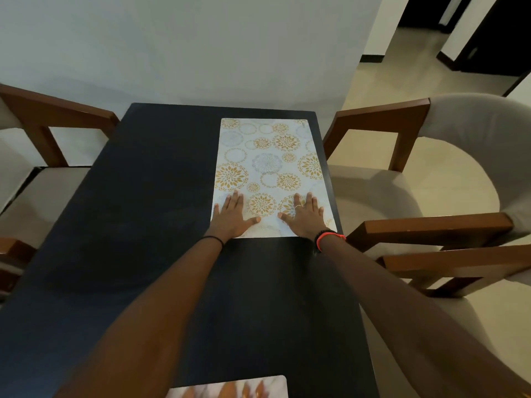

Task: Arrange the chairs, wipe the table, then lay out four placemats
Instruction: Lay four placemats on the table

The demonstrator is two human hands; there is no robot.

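A white placemat with gold and grey flower circles lies flat on the far right part of the dark table. My left hand presses palm-down on the mat's near left corner, fingers spread. Flat on the near right part of the same mat rests my right hand, fingers apart, a ring on one finger. Another placemat shows at the table's near edge, partly cut off by the frame.
Wooden armchairs with beige cushions stand on both sides: one at the right, another nearer right, and one at the left. A white wall is right behind the table's far end. Tiled floor opens to the back right.
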